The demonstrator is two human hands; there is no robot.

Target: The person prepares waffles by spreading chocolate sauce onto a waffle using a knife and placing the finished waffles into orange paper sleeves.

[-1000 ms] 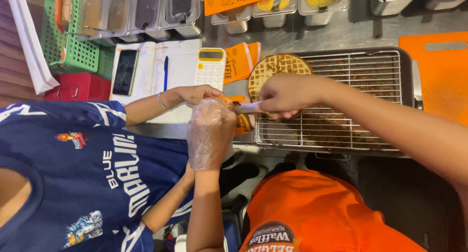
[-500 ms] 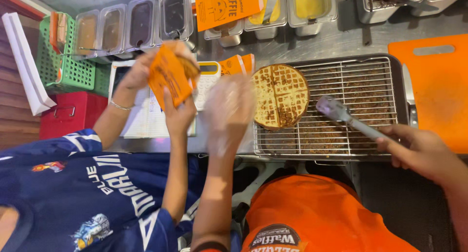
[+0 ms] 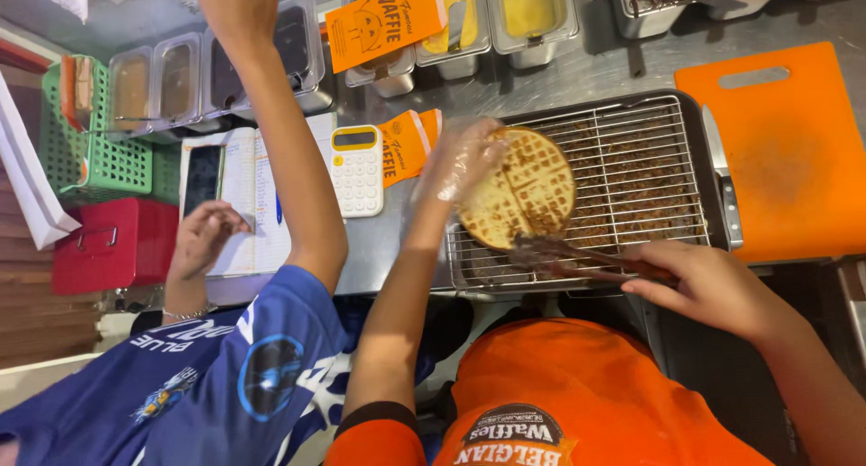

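A round golden waffle [image 3: 528, 191] is tilted up over the wire rack [image 3: 640, 173]. My left hand [image 3: 460, 164], in a clear plastic glove, grips the waffle's left edge. My right hand [image 3: 713, 286] holds a long metal utensil [image 3: 577, 258] whose dark, smeared tip touches the waffle's near edge. My orange shirt fills the bottom of the view.
A co-worker in blue stands at my left, one hand [image 3: 203, 236] on an open notebook [image 3: 253, 204] and the other arm [image 3: 271, 114] reaching over the topping tubs [image 3: 171, 78]. Nearby: yellow calculator [image 3: 356, 168], orange paper sleeves [image 3: 406, 146], orange cutting board [image 3: 776, 150], knife [image 3: 722, 177], green basket [image 3: 99, 155], red box [image 3: 113, 245].
My gloved left hand has taken hold of the waffle and tipped it up. My right hand brought the utensil in to its edge. The co-worker's arm has stretched out over the tubs.
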